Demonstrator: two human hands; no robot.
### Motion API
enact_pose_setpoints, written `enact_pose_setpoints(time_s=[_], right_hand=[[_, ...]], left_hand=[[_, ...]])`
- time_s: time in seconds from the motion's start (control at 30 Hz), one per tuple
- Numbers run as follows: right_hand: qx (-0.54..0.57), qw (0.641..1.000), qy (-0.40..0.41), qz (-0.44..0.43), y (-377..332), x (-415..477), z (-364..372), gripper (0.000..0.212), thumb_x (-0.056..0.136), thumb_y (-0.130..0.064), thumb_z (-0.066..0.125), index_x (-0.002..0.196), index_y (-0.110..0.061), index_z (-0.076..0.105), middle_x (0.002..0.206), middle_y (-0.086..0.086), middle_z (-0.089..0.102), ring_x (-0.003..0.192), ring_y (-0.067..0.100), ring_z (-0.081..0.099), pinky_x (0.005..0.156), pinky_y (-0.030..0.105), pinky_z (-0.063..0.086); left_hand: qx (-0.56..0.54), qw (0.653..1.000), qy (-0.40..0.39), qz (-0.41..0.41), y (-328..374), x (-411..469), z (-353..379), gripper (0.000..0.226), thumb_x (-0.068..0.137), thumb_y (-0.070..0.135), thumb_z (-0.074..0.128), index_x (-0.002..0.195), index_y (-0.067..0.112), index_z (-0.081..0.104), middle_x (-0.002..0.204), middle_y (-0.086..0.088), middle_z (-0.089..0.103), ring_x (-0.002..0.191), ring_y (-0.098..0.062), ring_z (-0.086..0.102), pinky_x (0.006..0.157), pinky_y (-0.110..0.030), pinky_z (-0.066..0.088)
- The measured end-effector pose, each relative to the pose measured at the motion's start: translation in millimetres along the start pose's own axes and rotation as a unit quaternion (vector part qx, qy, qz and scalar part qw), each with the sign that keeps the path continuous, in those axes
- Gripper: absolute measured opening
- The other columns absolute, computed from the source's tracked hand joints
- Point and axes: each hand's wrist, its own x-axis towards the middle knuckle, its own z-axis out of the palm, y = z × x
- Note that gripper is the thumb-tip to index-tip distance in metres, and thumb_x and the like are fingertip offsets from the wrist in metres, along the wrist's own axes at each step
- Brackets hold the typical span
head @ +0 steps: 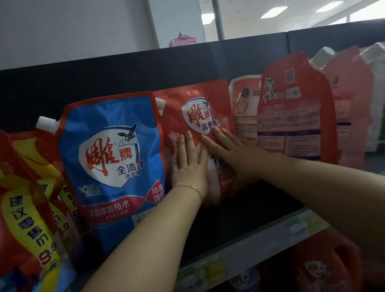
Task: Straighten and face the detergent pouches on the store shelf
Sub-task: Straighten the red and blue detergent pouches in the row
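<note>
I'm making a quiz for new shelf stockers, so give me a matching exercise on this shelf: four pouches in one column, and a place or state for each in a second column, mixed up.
Column one:
1. blue pouch
2. centre red pouch
3. red pouch right of centre
4. yellow-banded pouch

Column two:
A. back panel faces out
B. far left of the shelf
C. left hand and right hand pressed flat on it
D. front faces out, just left of the hands

Pairs: 1-D, 2-C, 3-A, 4-B.
</note>
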Motion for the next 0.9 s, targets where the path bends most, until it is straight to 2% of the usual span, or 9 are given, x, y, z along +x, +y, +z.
enact_pose_setpoints(time_s=[0.1, 0.17, 0.23, 0.37, 0.47, 0.6, 0.7, 0.77, 0.9], right_hand=[[0.022, 1.0, 0.011, 0.01, -3.2, -13.9, -3.0, 0.129, 0.071, -0.05, 0.078, 0.148, -0.031, -0.024, 0.159, 0.005, -0.022, 0.147, 0.024, -0.015, 0.118, 0.046, 0.008], [0.025, 0.997, 0.066, 0.016, -8.6, -21.4, -5.4, 0.106, 0.081, -0.043, 0.07, 0.154, -0.027, -0.005, 0.161, 0.007, 0.002, 0.148, 0.027, 0.005, 0.113, 0.048, 0.025], [0.015, 0.989, 0.149, 0.015, -15.3, -30.0, -10.2, 0.077, 0.084, -0.031, 0.065, 0.149, -0.018, 0.026, 0.146, 0.009, 0.035, 0.133, 0.029, 0.034, 0.095, 0.043, 0.044], [-0.004, 0.973, 0.229, 0.023, -25.1, -52.7, -21.5, 0.035, 0.084, -0.016, 0.06, 0.118, -0.007, 0.056, 0.113, 0.011, 0.057, 0.106, 0.031, 0.055, 0.066, 0.031, 0.034], [-0.051, 0.984, 0.168, 0.02, -18.7, -69.9, -31.7, 0.033, 0.093, -0.022, 0.051, 0.123, -0.01, 0.051, 0.122, 0.008, 0.053, 0.115, 0.026, 0.05, 0.067, 0.032, 0.033], [-0.091, 0.981, 0.173, -0.015, -3.3, -87.8, -38.8, 0.023, 0.094, -0.024, 0.047, 0.111, -0.014, 0.058, 0.11, 0.003, 0.062, 0.099, 0.026, 0.06, 0.063, 0.032, 0.038], [-0.079, 0.978, 0.19, -0.013, 8.5, -101.2, -43.6, 0.021, 0.093, -0.029, 0.045, 0.096, -0.018, 0.063, 0.096, -0.001, 0.068, 0.082, 0.024, 0.065, 0.059, 0.03, 0.04], [-0.061, 0.978, 0.2, -0.003, 17.1, -112.0, -47.2, 0.026, 0.094, -0.034, 0.042, 0.096, -0.019, 0.063, 0.093, -0.001, 0.068, 0.08, 0.025, 0.065, 0.059, 0.029, 0.036], [-0.058, 0.975, 0.215, -0.008, 31.4, -129.4, -43.2, 0.031, 0.095, -0.037, 0.038, 0.095, -0.023, 0.066, 0.087, -0.003, 0.068, 0.075, 0.023, 0.065, 0.057, 0.027, 0.032]], left_hand=[[-0.006, 0.999, 0.026, 0.024, 2.8, -8.6, -2.1, 0.115, 0.082, 0.052, 0.065, 0.15, 0.017, -0.02, 0.152, -0.019, -0.033, 0.139, -0.037, -0.03, 0.115, -0.047, -0.008], [-0.054, 0.996, 0.062, 0.046, 7.4, -14.1, -4.9, 0.105, 0.084, 0.056, 0.059, 0.151, 0.01, -0.008, 0.156, -0.018, -0.021, 0.142, -0.035, -0.025, 0.116, -0.046, -0.007], [-0.136, 0.98, 0.122, 0.08, 15.4, -20.0, -9.1, 0.086, 0.089, 0.042, 0.055, 0.15, 0.002, 0.01, 0.159, -0.017, -0.002, 0.146, -0.032, -0.011, 0.118, -0.04, -0.006], [-0.338, 0.914, 0.186, 0.124, 37.3, -28.7, -7.7, 0.064, 0.078, 0.01, 0.061, 0.137, -0.003, 0.041, 0.142, -0.017, 0.04, 0.134, -0.034, 0.034, 0.115, -0.042, 0.027], [-0.447, 0.873, 0.164, 0.108, 56.7, -34.7, -8.7, 0.05, 0.074, 0.001, 0.063, 0.123, 0.005, 0.053, 0.128, -0.007, 0.045, 0.115, -0.022, 0.05, 0.099, -0.036, 0.043], [-0.462, 0.874, 0.135, 0.069, 77.7, -37.3, -8.8, 0.036, 0.076, 0.003, 0.066, 0.111, 0.009, 0.056, 0.117, -0.002, 0.047, 0.105, -0.014, 0.05, 0.086, -0.016, 0.038], [-0.469, 0.875, 0.108, 0.055, 89.7, -35.4, -11.8, 0.022, 0.072, 0.021, 0.065, 0.091, 0.019, 0.055, 0.102, -0.004, 0.058, 0.094, -0.019, 0.058, 0.076, -0.03, 0.048], [-0.474, 0.874, 0.094, 0.041, 96.4, -33.0, -12.8, 0.023, 0.068, 0.031, 0.068, 0.084, 0.023, 0.053, 0.092, -0.002, 0.061, 0.087, -0.019, 0.061, 0.07, -0.033, 0.051], [-0.496, 0.862, 0.089, 0.055, 119.0, -41.8, -25.0, 0.039, 0.059, 0.026, 0.084, 0.079, 0.031, 0.051, 0.083, 0.006, 0.061, 0.075, -0.004, 0.059, 0.061, -0.016, 0.046]])
